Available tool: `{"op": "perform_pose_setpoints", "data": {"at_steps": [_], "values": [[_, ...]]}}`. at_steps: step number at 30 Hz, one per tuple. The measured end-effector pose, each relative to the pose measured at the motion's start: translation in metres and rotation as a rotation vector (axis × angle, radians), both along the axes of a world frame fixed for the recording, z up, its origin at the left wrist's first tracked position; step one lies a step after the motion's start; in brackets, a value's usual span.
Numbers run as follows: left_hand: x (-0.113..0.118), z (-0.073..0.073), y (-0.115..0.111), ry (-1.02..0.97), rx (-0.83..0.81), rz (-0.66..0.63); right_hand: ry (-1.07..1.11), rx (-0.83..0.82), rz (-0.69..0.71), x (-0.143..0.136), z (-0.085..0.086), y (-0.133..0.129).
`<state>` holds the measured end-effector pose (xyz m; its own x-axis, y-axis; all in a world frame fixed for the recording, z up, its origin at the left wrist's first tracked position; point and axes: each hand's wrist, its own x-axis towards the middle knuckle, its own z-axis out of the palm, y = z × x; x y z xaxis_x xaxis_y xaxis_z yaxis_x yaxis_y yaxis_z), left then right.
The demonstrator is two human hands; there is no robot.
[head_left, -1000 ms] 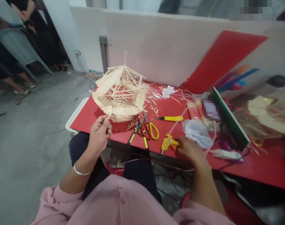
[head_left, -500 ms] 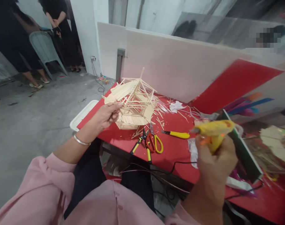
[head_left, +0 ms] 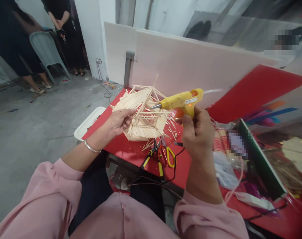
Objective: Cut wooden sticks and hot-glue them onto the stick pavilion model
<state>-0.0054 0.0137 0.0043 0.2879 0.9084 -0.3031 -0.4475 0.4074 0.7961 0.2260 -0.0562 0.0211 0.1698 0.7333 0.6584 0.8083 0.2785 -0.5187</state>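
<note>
A model house (head_left: pixel 143 131) built from thin wooden sticks stands on the red table, its roof partly covered and partly bare frame. My left hand (head_left: pixel 119 123) is closed at the model's near left side, thumb and fingers pinched on the edge of the stickwork. In my right hand (head_left: pixel 199 134) is a yellow glue gun (head_left: pixel 179 100), gripped by its handle. Its metal nozzle points left, close to the open roof frame; whether it touches is unclear. Below the model lie black-and-yellow pliers (head_left: pixel 148 158) and scissors (head_left: pixel 170 157) with red and yellow handles.
Loose sticks (head_left: pixel 172 129) are scattered right of the model. White boards (head_left: pixel 190 63) and a red board (head_left: pixel 255 86) lean behind the table (head_left: pixel 131 154). A green-sided box (head_left: pixel 262 159) and plastic bags (head_left: pixel 224 169) lie right. A black cord (head_left: pixel 175 166) crosses the front edge. Two people stand far left.
My right hand has brought the glue gun left from the table's right side to the model's roof frame. My left hand stays at the model, which appears slightly shifted right.
</note>
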Motion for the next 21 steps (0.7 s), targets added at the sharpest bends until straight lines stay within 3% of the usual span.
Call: {"op": "perform_pose_setpoints", "data": {"at_steps": [3,8,16,21], "values": [[0.000,0.003,0.003,-0.001,-0.032,-0.017,-0.133,0.007,0.008,0.001,0.001,0.008],[-0.003,0.004,0.005,0.031,-0.036,-0.026,-0.379,0.119,-0.125,-0.001,0.012,0.019],[0.000,0.001,0.005,-0.071,-0.082,-0.020,-0.566,0.046,-0.259,-0.015,0.023,0.019],[0.002,0.005,0.000,-0.101,-0.123,-0.043,-0.642,0.109,-0.334,-0.018,0.022,0.025]]}}
